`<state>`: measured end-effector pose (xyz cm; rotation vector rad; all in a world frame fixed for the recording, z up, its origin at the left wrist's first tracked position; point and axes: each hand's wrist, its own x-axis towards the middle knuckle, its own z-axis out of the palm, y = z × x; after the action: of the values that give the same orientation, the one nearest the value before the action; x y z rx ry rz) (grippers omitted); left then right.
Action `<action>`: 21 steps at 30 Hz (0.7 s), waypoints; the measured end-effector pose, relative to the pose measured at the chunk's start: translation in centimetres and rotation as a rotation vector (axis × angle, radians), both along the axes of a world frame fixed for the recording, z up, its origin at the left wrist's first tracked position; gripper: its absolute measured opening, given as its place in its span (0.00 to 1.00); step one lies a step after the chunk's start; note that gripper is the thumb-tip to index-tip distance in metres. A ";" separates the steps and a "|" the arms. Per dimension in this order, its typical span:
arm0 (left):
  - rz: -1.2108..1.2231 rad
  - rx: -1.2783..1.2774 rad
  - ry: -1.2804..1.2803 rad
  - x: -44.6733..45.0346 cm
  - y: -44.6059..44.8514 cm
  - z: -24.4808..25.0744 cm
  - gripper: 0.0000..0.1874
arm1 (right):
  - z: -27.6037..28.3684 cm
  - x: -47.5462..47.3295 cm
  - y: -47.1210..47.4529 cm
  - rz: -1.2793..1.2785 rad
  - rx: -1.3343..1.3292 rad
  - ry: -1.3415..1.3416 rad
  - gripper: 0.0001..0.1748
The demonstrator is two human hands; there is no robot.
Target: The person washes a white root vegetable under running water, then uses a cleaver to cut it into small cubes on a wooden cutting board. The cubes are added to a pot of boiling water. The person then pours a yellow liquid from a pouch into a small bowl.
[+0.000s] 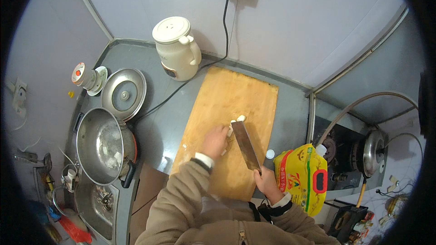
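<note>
My right hand (267, 185) grips the handle of a cleaver (247, 144), its broad blade slanting up and left over a wooden cutting board (235, 92). Beside the blade's far end, my left hand (215, 140) has its fingers curled and its fingertips on a small pale food piece (230, 131), partly hidden by the fingers. Another white piece (241, 118) lies just beyond the cleaver's tip. A smaller pale bit (223, 152) rests under the left hand. What food it is, I cannot tell.
Right of the board stand a white cap (270, 153) and a yellow oil jug (301, 177), near a gas stove (340, 156). A cream kettle (178, 51) is behind; a black cord (177, 90) crosses the counter. Leftward are a pot lid (124, 93), a wok (100, 146) and a sink (95, 207).
</note>
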<state>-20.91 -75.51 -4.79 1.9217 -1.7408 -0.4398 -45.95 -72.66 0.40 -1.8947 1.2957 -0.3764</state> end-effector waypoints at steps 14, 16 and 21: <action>-0.177 0.160 -0.103 -0.1 -4.5 -1.4 0.17 | -0.5 -1.9 0.9 -0.046 0.048 0.062 0.12; -0.169 0.243 -0.110 -0.1 -4.7 -1.2 0.18 | -0.6 -1.8 0.9 -0.050 0.069 0.012 0.13; -0.105 0.361 -0.048 0.3 -4.2 0.1 0.19 | -0.1 -1.7 1.2 -0.044 0.091 0.033 0.12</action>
<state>-20.62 -79.73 -4.65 2.1019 -1.9024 -0.7993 -47.65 -71.47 0.27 -1.8057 1.3556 -0.3055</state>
